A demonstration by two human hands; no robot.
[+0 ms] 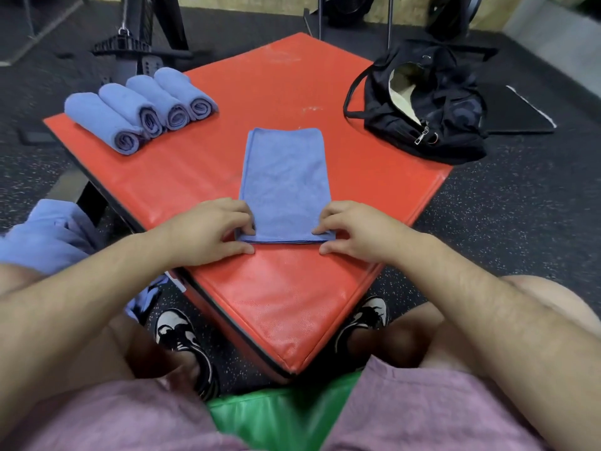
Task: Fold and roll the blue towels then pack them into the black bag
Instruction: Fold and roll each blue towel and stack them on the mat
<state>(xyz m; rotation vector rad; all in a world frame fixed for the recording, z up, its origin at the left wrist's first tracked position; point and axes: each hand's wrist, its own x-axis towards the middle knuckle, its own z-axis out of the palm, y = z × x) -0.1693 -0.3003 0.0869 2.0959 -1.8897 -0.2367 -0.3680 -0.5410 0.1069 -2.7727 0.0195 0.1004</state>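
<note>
Towel: the folded towel lies flat mid-mat, its near end between both hands.
Left hand: pinches the near left corner, fingers curled on top, thumb at the edge.
Right hand: pinches the near right corner likewise.
Axis: the long side runs straight away from the person.
Rolls: four side by side, far left on the mat.
Bag: far right, unzipped, mouth open.
Pile: loose blue cloth beside the left arm.

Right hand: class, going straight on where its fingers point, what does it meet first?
The folded blue towel, whose near corner the right hand pinches; beyond that, probably the left hand.
</note>
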